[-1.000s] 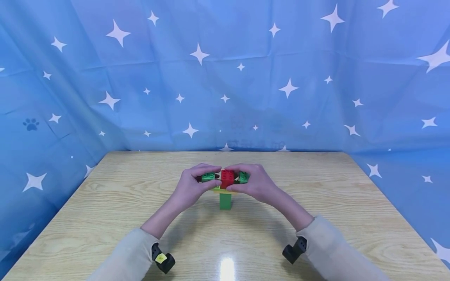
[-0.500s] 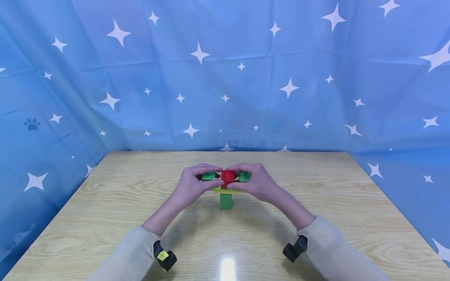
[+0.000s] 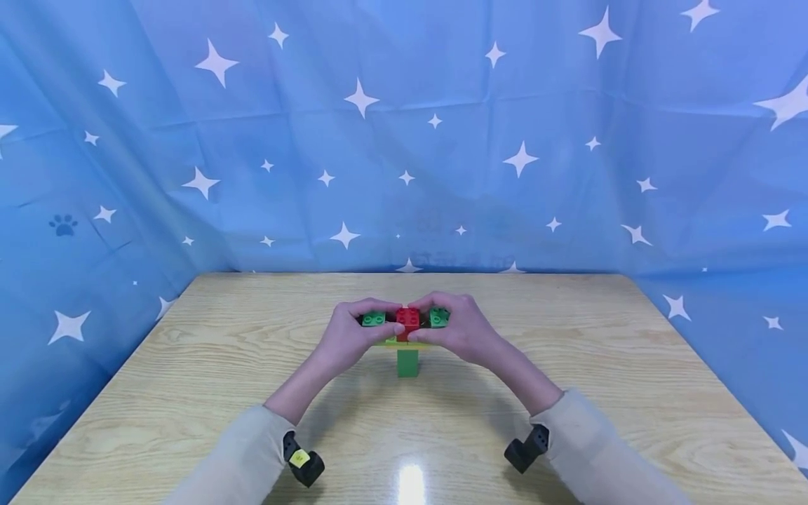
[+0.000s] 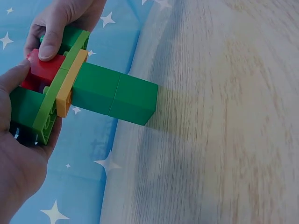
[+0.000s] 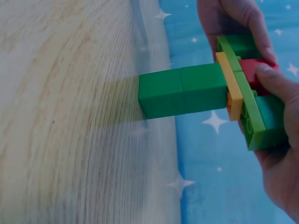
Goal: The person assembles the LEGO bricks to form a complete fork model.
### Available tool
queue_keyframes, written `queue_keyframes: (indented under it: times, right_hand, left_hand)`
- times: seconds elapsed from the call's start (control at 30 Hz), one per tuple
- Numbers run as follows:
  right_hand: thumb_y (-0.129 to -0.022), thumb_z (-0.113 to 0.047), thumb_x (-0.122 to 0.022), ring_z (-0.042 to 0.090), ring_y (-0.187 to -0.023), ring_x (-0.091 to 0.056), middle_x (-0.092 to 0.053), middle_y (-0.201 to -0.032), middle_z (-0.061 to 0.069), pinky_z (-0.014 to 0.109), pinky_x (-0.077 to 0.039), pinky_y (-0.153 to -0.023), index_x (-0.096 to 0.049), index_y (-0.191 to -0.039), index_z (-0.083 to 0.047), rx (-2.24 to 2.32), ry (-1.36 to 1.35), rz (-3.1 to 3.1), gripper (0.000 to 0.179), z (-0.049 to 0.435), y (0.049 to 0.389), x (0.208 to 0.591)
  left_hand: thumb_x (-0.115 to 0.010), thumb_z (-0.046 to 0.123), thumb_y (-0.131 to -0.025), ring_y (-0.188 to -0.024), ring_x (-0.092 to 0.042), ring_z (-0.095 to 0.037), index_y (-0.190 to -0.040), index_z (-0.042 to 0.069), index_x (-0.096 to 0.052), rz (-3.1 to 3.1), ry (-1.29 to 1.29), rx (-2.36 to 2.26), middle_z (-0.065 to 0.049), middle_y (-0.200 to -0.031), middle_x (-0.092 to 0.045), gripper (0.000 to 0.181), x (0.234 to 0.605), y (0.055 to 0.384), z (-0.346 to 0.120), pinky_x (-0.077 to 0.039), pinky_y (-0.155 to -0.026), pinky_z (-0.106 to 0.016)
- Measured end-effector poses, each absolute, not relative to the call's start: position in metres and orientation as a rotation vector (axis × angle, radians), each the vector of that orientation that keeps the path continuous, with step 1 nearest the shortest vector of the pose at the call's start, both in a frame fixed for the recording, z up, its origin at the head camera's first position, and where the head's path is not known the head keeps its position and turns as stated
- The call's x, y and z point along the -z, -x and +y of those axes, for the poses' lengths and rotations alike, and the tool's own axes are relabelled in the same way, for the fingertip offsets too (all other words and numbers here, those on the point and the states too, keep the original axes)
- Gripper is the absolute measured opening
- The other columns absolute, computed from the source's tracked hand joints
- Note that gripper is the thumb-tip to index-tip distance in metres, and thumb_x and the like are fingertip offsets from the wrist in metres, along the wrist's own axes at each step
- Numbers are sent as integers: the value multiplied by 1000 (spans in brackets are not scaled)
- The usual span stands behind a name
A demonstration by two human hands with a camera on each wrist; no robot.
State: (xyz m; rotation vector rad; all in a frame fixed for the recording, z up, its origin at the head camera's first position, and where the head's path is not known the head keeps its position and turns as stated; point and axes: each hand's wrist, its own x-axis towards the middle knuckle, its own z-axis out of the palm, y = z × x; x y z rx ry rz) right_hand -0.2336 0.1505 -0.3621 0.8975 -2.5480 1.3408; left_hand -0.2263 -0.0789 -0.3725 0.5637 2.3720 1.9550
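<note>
A toy-brick structure stands upright on the table, its post made of two stacked green bricks (image 4: 117, 93). On the post lies a yellow-orange plate (image 5: 229, 86), topped by light green plates (image 5: 250, 109). A red brick (image 3: 407, 319) sits in the middle, with a dark green brick at the left end (image 3: 374, 318) and another dark green brick at the right end (image 3: 438, 317). My left hand (image 3: 346, 335) and right hand (image 3: 461, 328) pinch the red brick between thumb and index finger from either side. Their palms curve round the end bricks, partly hiding them.
The wooden table (image 3: 189, 379) extends around the structure on all sides. Behind it hangs a blue cloth (image 3: 404, 140) with white stars. Black wrist cameras are strapped at both cuffs, one on the left (image 3: 306, 466) and one on the right (image 3: 527, 449).
Both hands keep their hold on the red brick, and the structure stays in place. The left index fingertip sits slightly further right over the brick. The head view has shifted a little.
</note>
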Motion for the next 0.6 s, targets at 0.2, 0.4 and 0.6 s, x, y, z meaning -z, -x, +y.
queue_keyframes:
  times: [0.2, 0.4, 0.6]
  right_hand:
    - [-84, -17, -87, 16, -97, -66, -72, -98, -6, 41, -53, -88, -74, -117, -10, -1336, -875, -2579, 37, 149, 235, 362]
    - [-85, -19, -87, 15, -97, -65, -73, -98, -6, 42, -52, -88, -74, -118, -10, -1305, -876, -2607, 36, 149, 233, 359]
    - [-85, -21, -87, 15, -96, -65, -72, -97, -7, 42, -51, -88, -74, -117, -11, -1306, -860, -2635, 36, 150, 234, 356]
  left_hand:
    - [-83, 12, -88, -94, -71, -22, -118, 10, -78, 2362, -547, -1972, -7, -114, -74, 30, 374, 225, -79, -61, -78, -35]
    - [-84, 15, -88, -94, -70, -23, -118, 11, -78, 2371, -543, -1944, -6, -114, -74, 31, 373, 227, -80, -60, -77, -36]
    - [-84, 14, -87, -95, -69, -22, -117, 10, -78, 2369, -539, -1957, -6, -113, -74, 31, 373, 228, -79, -60, -77, -34]
